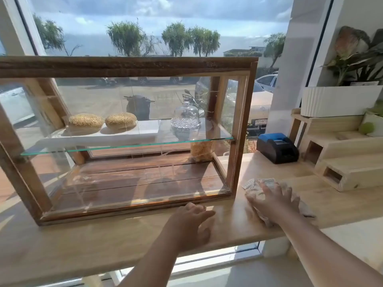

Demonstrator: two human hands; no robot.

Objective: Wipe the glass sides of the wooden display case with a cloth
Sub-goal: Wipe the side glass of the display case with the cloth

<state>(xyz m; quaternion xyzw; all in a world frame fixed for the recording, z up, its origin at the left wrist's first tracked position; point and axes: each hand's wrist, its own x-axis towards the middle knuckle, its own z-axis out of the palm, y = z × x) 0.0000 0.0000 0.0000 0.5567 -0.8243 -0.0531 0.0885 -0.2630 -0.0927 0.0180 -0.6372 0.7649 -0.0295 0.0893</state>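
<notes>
Wood counter [103,241] w/ display case [128,66], cloth [255,188], printer [276,148], stepped riser [342,168].

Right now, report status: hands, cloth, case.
Left hand open, by the display case front base. Right hand flat on cloth, on counter right of case. Cloth not touching case. Printer stands clear behind.

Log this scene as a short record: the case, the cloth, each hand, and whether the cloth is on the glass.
case: wooden display case on the counter
seen through glass: two round loaves, a glass dome
cloth: on the counter, right of the case
right hand: fingers spread on the cloth
left hand: open, by the case's bottom front rail
wiping: cloth not on the glass
</notes>
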